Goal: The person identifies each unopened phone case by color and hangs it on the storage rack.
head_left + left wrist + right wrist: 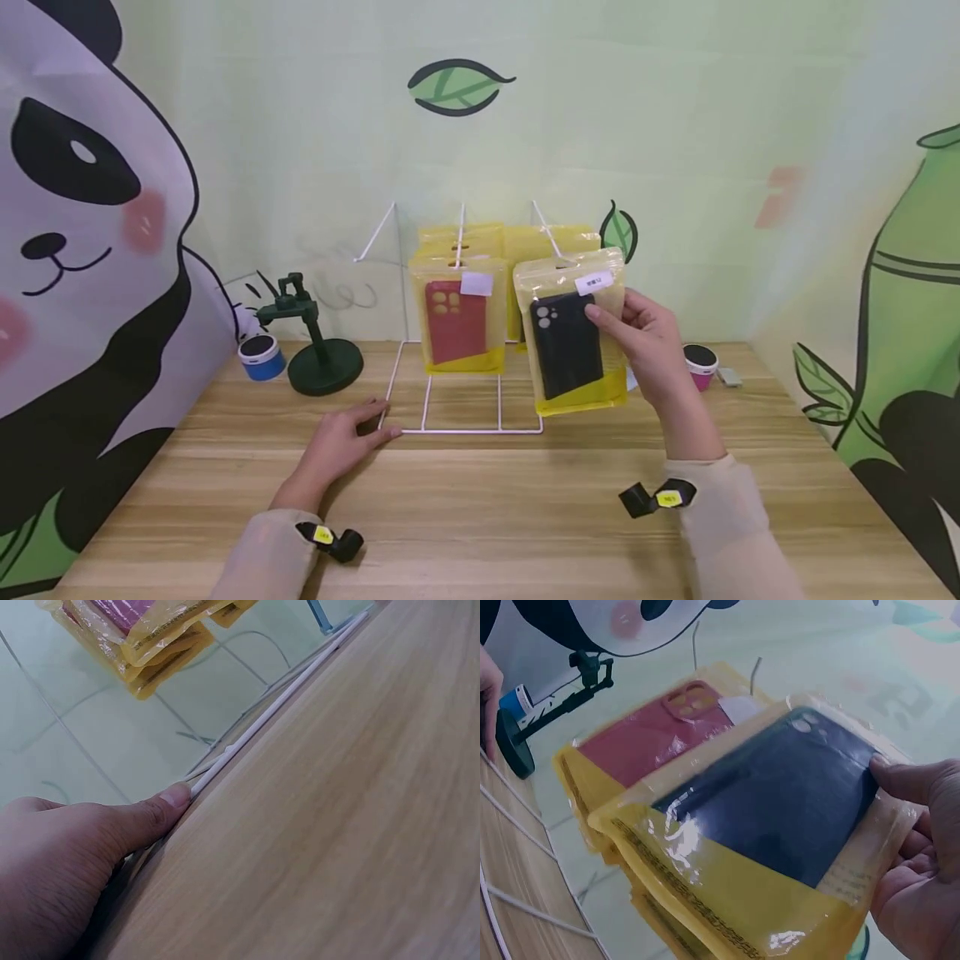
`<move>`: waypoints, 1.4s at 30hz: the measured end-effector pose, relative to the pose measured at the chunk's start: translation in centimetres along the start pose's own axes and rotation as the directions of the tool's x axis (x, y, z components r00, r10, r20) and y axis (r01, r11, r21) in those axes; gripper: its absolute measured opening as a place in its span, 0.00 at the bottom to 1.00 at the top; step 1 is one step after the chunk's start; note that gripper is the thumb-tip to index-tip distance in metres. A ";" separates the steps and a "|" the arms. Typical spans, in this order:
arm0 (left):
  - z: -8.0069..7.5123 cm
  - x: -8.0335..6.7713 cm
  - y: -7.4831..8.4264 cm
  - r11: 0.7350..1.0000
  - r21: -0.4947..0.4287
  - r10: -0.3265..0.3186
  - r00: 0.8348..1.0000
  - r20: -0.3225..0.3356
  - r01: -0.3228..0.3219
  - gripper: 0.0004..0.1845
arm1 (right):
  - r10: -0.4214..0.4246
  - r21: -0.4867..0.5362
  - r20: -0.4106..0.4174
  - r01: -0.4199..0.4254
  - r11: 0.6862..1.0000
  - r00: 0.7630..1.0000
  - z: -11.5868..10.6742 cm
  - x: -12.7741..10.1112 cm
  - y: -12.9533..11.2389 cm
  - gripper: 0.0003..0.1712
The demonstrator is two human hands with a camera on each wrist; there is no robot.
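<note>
My right hand (pixel 656 346) pinches a clear-and-yellow zip bag with a dark phone case (pixel 566 346) inside, thumb on its front and fingers behind. The bag hangs tilted at the tip of the right prong; whether the prong passes through its hole I cannot tell. Beside it, a bag with a red phone case (pixel 456 321) hangs from the middle prong, more yellow bags behind. My left hand (pixel 337 454) rests at the front left corner of the white wire rack (pixel 465 432), thumb on the front wire (pixel 247 739), fingers fairly straight and spread from it.
A dark green stand (pixel 324 362) and a small blue-and-white round device (pixel 262 357) are at the back left. A pink-and-white one (pixel 701 365) and a small grey block (pixel 729 377) lie behind my right hand. The rack's left prong (pixel 375 233) carries nothing.
</note>
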State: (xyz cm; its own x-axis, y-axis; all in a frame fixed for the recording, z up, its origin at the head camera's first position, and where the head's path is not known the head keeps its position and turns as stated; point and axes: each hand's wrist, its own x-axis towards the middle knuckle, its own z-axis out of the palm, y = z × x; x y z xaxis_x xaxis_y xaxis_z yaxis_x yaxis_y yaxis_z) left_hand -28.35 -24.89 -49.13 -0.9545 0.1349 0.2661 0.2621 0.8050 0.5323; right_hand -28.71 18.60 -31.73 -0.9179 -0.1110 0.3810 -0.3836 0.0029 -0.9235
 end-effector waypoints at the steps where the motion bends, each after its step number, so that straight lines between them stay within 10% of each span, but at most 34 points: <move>1: 0.0 0.0 0.0 1.000 -0.001 0.003 1.000 -0.002 -0.003 0.34 | -0.004 0.001 -0.008 0.004 1.000 1.000 0.3 0.2 0.0 0.25; 28: 0.0 -0.3 0.1 1.000 0.003 0.006 1.000 0.007 -0.006 0.33 | -0.031 -0.118 -0.098 0.020 0.993 0.995 2.2 2.7 3.1 0.26; 42: 0.2 0.3 -0.1 1.000 -0.001 0.010 1.000 0.030 -0.010 0.35 | 0.010 -0.269 -0.044 -0.022 0.963 0.999 -1.0 1.1 3.4 0.28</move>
State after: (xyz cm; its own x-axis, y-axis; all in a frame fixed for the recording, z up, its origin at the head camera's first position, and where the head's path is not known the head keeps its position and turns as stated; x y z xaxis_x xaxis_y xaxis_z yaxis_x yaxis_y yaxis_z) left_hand -28.70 -24.84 -49.28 -0.9555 0.1604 0.2476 0.2722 0.8029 0.5303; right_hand -31.11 19.52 -34.36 -0.9254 -0.0671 0.3729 -0.3766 0.2725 -0.8854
